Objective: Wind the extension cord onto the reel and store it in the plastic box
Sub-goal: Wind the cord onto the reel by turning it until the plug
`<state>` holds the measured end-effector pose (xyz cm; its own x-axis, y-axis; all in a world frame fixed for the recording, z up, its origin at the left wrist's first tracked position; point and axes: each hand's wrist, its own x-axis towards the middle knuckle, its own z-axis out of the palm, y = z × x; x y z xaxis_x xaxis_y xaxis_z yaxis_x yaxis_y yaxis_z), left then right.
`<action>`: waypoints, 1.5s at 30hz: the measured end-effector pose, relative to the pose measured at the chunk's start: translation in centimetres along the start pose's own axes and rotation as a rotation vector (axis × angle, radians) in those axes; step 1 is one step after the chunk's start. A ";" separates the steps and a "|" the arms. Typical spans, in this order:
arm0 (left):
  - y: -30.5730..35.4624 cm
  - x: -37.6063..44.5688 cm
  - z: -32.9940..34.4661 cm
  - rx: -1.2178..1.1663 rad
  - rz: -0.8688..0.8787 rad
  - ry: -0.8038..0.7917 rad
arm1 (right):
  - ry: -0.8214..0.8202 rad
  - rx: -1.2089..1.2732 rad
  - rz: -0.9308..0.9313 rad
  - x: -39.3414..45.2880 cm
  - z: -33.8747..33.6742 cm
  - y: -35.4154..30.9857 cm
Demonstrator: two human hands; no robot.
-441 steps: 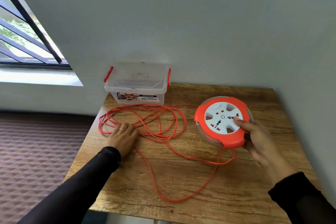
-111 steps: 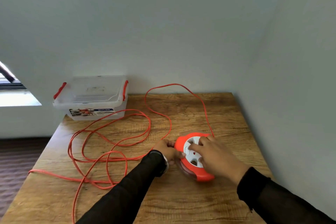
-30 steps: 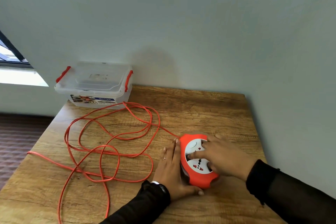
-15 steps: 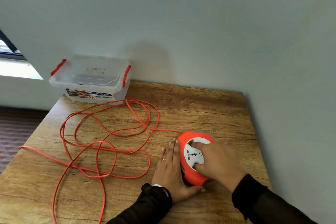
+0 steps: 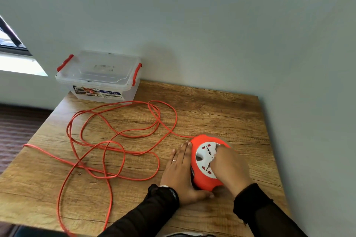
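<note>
The orange reel (image 5: 202, 180) with a white socket face lies flat on the wooden table (image 5: 212, 113), at its right side. My left hand (image 5: 180, 170) presses against the reel's left side with straight fingers, its thumb along the reel's near edge. My right hand (image 5: 229, 165) lies on top, its fingers curled into the white face. The orange cord (image 5: 115, 141) leaves the reel's far left edge and sprawls in loose loops over the left half of the table, with one strand hanging over the near edge. The clear plastic box (image 5: 100, 75) with red latches stands lidded at the back left corner.
A wall runs close along the table's back and right sides. A window (image 5: 9, 44) is at the far left, above a dark ribbed floor (image 5: 17, 127). Bare wood lies between the reel and the back wall.
The white face has turned under my right hand, which moved round on it. The cord loops have shifted a little on the table. My left hand stays pressed against the reel.
</note>
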<state>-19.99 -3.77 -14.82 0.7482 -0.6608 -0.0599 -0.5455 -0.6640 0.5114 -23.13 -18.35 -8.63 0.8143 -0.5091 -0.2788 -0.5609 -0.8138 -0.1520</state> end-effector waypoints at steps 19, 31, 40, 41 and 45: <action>-2.1 1.0 -1.8 -0.007 0.202 -0.119 | -0.221 -0.705 -1.398 2.7 -5.5 2.2; -2.5 1.1 -1.7 0.001 0.224 -0.116 | -0.232 -0.842 -1.470 3.4 -6.2 2.6; -2.6 1.1 -2.0 0.019 0.250 -0.139 | -0.116 -0.941 -1.567 3.8 -6.7 2.0; -2.6 1.1 -2.0 0.021 0.254 -0.139 | -0.128 -0.942 -1.556 3.8 -6.4 1.8; -2.4 1.0 -1.9 -0.017 0.217 -0.115 | -0.223 -0.797 -1.357 3.7 -5.6 1.7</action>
<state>-17.24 -2.22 -14.49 0.5657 -0.8234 -0.0439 -0.6815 -0.4969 0.5373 -20.21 -23.20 -4.65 0.5457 0.6766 -0.4943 0.8093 -0.5785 0.1017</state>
